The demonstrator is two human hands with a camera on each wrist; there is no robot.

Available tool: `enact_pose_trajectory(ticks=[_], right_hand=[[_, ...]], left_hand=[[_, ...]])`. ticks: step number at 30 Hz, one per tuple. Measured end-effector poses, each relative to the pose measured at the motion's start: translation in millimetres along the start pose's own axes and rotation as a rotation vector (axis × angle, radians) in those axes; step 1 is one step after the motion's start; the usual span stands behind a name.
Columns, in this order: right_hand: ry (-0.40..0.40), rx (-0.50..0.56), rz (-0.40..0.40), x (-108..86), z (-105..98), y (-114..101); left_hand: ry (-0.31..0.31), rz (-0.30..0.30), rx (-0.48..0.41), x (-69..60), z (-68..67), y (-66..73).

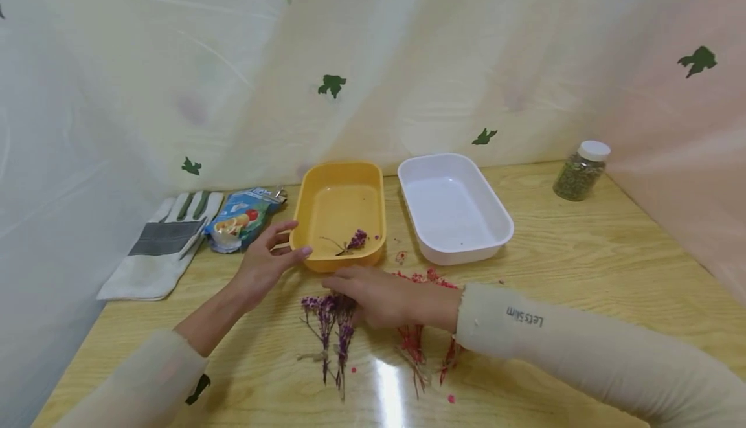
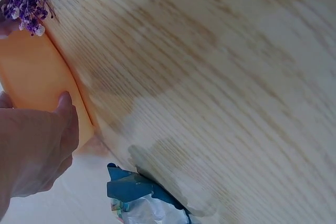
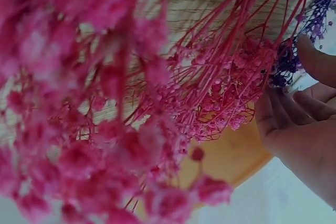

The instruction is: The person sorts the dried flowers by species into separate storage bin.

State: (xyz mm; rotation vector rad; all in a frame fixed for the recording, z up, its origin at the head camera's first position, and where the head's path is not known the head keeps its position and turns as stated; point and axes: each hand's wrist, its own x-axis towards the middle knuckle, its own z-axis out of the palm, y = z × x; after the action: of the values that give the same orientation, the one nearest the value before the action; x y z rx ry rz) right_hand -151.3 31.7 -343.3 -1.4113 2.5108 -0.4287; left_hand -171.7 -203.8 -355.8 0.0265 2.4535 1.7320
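Note:
A yellow plastic tub stands on the wooden table with a small purple flower sprig lying inside. My left hand touches its near left corner, the thumb at the front rim and the fingers along the side. In the left wrist view the thumb lies along the outer wall. Bunches of purple dried flowers lie in front of the tub. My right hand holds purple flower heads between thumb and fingers; its palm hides part of them. Pink dried flowers lie beneath the right wrist.
A white tub stands right of the yellow one. A jar of dried herbs with a white lid is at the far right. At left lie a blue pouch and white-and-grey gloves. Small petals are scattered about.

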Motion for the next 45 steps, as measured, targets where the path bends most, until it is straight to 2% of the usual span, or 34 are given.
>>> enact_pose_trajectory(ticks=[8,16,23,27,31,38,45], right_hand=[[0.023,-0.18,-0.044,-0.8,6,0],[0.019,-0.204,-0.079,-2.8,9,2],[-0.007,-0.175,-0.163,-2.2,10,5],[-0.023,-0.143,-0.152,-3.0,10,5],[0.002,-0.085,-0.148,-3.5,7,5],[0.06,-0.053,-0.224,-5.2,-2,6],[0.076,0.06,-0.217,-10.7,-14,4]], left_hand=[[0.006,-0.009,0.009,-0.5,-0.1,3.1],[0.011,-0.009,0.017,0.3,0.0,1.4],[0.011,-0.012,0.017,0.1,-0.5,1.6],[0.01,-0.02,0.032,0.1,0.2,1.5],[0.005,-0.02,0.032,0.0,0.1,1.1],[0.005,-0.02,0.035,-0.2,-0.5,2.2],[0.013,-0.011,0.029,-1.5,0.1,3.7]])
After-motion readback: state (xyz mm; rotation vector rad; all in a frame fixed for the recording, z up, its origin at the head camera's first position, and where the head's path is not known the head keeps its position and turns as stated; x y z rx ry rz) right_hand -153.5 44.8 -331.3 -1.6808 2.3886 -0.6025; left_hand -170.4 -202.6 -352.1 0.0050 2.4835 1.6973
